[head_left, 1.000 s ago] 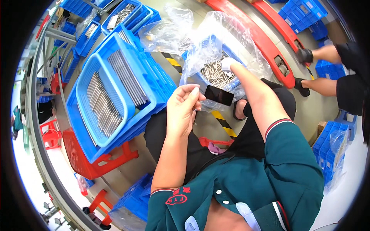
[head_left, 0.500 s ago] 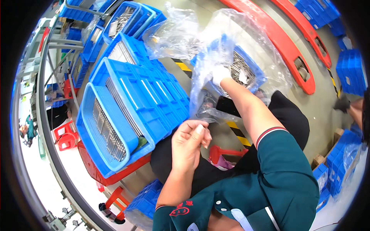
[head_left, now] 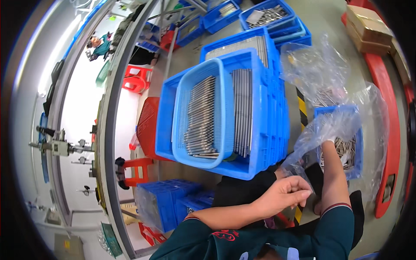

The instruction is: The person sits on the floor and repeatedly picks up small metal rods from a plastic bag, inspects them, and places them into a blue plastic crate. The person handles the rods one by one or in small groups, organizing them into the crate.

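Observation:
My left hand (head_left: 289,195) hovers over my lap with its fingers curled in and the thumb against them; nothing shows in it. My right arm reaches down to a blue crate (head_left: 356,167) of loose metal rods or pins (head_left: 345,152) on the floor. At its end, my right hand (head_left: 330,140) wears a white glove or cover. A clear plastic bag (head_left: 340,121) lies over the crate and hides the fingers. To the left, a light-blue basket (head_left: 225,130) holds a row of metal rods (head_left: 201,119), resting in a larger blue crate (head_left: 255,162) beside longer rods (head_left: 242,112).
A dark phone-like slab (head_left: 314,177) lies by the floor crate. Red pallet-jack forks (head_left: 388,143) run along the right, with cardboard boxes (head_left: 368,28) at the far end. More blue crates (head_left: 158,201) and red stools (head_left: 136,171) stand left, near a metal-framed bench (head_left: 113,108).
My view has swung left, so the stacked crates sit nearer the middle and the floor crate farther right. My left hand stays curled; my right stays at the floor crate.

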The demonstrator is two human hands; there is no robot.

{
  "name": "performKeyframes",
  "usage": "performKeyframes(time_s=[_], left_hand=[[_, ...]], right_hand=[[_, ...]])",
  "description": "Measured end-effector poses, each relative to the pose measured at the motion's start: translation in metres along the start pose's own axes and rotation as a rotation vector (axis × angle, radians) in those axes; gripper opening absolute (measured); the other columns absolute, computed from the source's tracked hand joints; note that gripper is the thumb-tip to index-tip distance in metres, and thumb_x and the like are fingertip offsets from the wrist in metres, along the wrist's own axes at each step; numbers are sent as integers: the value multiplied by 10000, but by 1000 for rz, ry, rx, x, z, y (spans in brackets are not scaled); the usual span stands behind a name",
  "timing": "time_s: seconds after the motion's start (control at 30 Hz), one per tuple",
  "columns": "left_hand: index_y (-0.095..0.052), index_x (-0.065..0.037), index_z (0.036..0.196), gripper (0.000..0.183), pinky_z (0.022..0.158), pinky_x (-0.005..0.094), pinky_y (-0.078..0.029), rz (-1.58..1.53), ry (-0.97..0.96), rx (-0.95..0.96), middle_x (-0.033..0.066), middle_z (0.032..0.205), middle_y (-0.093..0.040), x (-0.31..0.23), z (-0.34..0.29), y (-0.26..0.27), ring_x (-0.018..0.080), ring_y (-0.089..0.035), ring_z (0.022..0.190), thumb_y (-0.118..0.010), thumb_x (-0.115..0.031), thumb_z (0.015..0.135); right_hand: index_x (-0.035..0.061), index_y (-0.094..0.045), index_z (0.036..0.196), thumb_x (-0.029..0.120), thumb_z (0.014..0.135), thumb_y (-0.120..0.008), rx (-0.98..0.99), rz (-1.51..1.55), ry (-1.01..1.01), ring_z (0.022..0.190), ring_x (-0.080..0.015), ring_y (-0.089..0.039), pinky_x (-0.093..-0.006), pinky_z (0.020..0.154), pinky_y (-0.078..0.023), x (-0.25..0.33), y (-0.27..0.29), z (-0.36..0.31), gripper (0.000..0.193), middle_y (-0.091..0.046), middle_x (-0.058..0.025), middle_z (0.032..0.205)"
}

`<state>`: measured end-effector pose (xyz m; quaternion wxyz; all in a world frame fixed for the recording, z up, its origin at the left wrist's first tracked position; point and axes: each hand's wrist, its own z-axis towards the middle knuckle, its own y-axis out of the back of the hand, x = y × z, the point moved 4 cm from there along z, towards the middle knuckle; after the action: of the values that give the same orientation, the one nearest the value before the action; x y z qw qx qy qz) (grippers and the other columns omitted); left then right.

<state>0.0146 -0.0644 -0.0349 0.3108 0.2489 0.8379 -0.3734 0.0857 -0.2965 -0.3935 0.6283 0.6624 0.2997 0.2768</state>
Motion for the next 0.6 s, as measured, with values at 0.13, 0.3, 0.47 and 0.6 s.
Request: performKeyframes(time_s=[0.13,0.3,0.47,0.6], left_hand=[[-557,-29,1023,230,591,202,-408,25,13,-11,13,772,-576,2,-3,2,48,-515,686,-558,-237,926],[-554,-37,1011,220,599,193,-409,19,-42,2,9,776,-579,3,-9,2,44,-530,710,-555,-241,927],[-560,-40,983,187,585,196,-413,24,-100,25,11,758,-580,5,-6,4,53,-538,689,-551,-219,928],[-584,-35,969,190,555,199,-425,33,-115,-50,23,746,-608,5,-11,12,62,-556,656,-567,-216,914]], right_hand=[[111,-538,1235,388,872,-428,180,98,82,1286,-413,-291,-528,1064,-167,0,-6,2,470,-394,-205,1360],[100,-564,1202,365,863,-441,382,190,129,1245,-401,-364,-501,1042,-237,-1,-7,-4,448,-445,-209,1315],[89,-590,1169,342,853,-453,563,261,83,1205,-388,-436,-475,1020,-308,-31,-7,-19,427,-496,-214,1270],[80,-611,1143,324,846,-463,670,305,25,1172,-378,-494,-454,1002,-364,-47,-5,-42,411,-537,-217,1234]])
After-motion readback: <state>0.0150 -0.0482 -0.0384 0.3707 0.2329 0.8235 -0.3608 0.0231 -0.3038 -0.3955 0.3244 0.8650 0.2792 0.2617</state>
